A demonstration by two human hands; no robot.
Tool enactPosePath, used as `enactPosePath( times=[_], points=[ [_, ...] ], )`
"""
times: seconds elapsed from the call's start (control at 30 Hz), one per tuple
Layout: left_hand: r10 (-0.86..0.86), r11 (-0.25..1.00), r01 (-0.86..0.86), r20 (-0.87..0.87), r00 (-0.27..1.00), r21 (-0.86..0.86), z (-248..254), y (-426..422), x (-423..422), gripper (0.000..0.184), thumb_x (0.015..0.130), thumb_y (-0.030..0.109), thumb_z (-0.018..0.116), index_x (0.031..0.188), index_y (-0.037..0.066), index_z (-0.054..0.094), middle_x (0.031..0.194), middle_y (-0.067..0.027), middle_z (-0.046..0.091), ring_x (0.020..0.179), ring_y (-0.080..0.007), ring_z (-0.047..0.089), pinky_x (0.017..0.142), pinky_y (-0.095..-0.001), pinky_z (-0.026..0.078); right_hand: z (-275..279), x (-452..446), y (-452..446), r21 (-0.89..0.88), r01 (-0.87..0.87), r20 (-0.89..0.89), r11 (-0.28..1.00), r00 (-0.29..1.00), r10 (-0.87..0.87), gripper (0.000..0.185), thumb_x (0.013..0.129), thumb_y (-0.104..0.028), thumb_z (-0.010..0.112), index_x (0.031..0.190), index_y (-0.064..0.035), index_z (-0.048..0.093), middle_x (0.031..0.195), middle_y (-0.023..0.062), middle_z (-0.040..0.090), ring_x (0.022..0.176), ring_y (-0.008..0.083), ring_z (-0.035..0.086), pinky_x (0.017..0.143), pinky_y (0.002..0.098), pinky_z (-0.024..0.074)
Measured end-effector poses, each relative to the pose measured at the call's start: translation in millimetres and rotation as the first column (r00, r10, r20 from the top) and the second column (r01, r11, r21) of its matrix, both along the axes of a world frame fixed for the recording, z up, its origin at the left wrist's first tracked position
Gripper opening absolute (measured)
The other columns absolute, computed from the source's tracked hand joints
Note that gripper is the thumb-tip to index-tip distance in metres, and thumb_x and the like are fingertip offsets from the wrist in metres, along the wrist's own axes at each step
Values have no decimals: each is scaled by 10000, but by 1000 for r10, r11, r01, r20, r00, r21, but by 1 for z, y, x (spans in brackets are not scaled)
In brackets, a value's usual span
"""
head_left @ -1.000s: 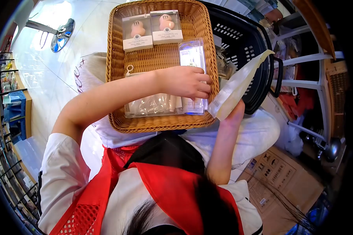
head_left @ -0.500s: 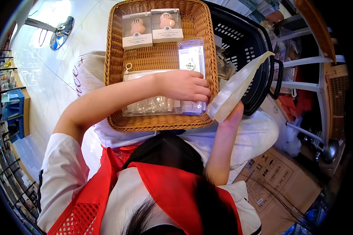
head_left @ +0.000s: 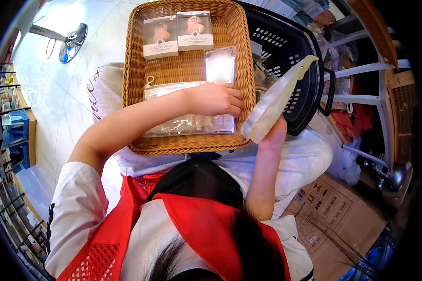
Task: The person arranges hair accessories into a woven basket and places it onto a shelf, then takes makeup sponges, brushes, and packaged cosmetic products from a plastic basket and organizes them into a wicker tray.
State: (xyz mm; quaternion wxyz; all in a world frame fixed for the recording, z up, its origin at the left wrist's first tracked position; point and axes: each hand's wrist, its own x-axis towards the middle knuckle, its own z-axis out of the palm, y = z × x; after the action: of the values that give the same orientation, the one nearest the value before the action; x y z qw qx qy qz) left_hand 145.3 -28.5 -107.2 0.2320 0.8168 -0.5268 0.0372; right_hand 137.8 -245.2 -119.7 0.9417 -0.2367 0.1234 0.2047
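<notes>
My left hand [head_left: 215,99] reaches into the brown wicker basket [head_left: 190,146], its fingers curled over the right edge of an upright clear pack [head_left: 220,65] with a white insert. Glare whitens the pack's upper part. A flat clear zip pouch [head_left: 183,125] lies beside it, partly under my forearm. Two boxes, a left one [head_left: 161,40] and a right one [head_left: 194,33], sit at the basket's far end, each with a pink sponge inside. My right hand [head_left: 273,135] grips the lower end of a pale translucent packet [head_left: 272,105] just right of the basket.
A black perforated basket [head_left: 321,84] stands behind the packet, with small packs inside. The wicker basket rests across my lap. A cardboard box [head_left: 333,210] lies at lower right, below a white-framed shelf [head_left: 361,99]. A metal stand base [head_left: 73,43] and display racks [head_left: 0,154] are on the left.
The wicker basket has shifted slightly left. My left hand and the clear pack have moved left too, a little further than the basket. My right hand has moved slightly left with the packet.
</notes>
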Motion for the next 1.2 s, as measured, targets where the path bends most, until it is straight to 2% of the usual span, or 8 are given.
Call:
enactPosePath(
  times=[0.1,0.23,0.27,0.33,0.57,0.77,1.07,1.2],
  points=[
    [19,999,-21,-41,999,-44,-1,5,-6,150,753,114,530,888,97,592,922,-26,570,958,-208,532,856,-346,437,6,-3,4,-58,27,-16,998,999,-28,301,940,-115,340,1197,-22,466,1102,126,572,955,239,598,825,384,507],
    [332,929,-310,86,939,-200,11,20,2,261,729,62,589,990,74,577,1008,-59,586,967,-235,570,831,-358,468,14,-4,9,-184,51,-33,982,998,-58,295,933,-95,343,1190,-12,463,1103,127,571,962,240,599,833,385,507],
    [478,877,-475,39,877,-77,14,26,4,353,698,56,613,1047,83,565,1072,-63,578,1038,-244,544,873,-360,445,15,-4,10,-178,51,-32,983,998,-57,290,931,-90,346,1185,-10,463,1104,127,570,964,238,599,835,384,506],
    [498,857,-511,146,855,70,18,36,10,389,694,43,610,1074,95,549,1155,-59,538,1142,-228,480,968,-360,391,16,-3,11,-167,49,-24,985,998,-54,281,928,-79,352,1176,-7,464,1104,126,570,970,234,598,839,380,506],
    [93,883,-219,303,948,415,23,44,53,513,697,16,601,1173,151,466,1248,-15,458,1256,-211,372,1076,-363,292,19,-2,14,-270,76,-32,960,996,-88,260,926,-69,359,1153,-6,467,1101,129,570,974,228,598,847,378,505],
    [120,819,-173,132,984,547,24,52,60,546,660,-11,621,1159,161,482,1239,-9,461,1250,-233,375,1032,-348,332,20,-3,16,-271,59,-43,961,996,-73,248,934,-79,353,1142,-8,470,1103,122,570,982,232,596,858,380,500],
    [30,784,-95,116,993,613,36,47,70,616,557,11,706,1122,140,495,1221,-17,458,1219,-236,381,1046,-352,315,17,-4,15,-280,75,-52,957,994,-94,220,941,-81,372,1111,-14,494,1097,106,570,984,220,588,859,370,496],
    [-13,760,-113,189,982,640,38,45,68,539,635,31,660,1126,149,472,1195,-22,473,1209,-229,386,1052,-343,312,13,-3,15,-315,73,-65,946,993,-98,296,943,-94,351,1216,-43,453,1156,115,552,1021,238,579,876,382,493]
  ],
)
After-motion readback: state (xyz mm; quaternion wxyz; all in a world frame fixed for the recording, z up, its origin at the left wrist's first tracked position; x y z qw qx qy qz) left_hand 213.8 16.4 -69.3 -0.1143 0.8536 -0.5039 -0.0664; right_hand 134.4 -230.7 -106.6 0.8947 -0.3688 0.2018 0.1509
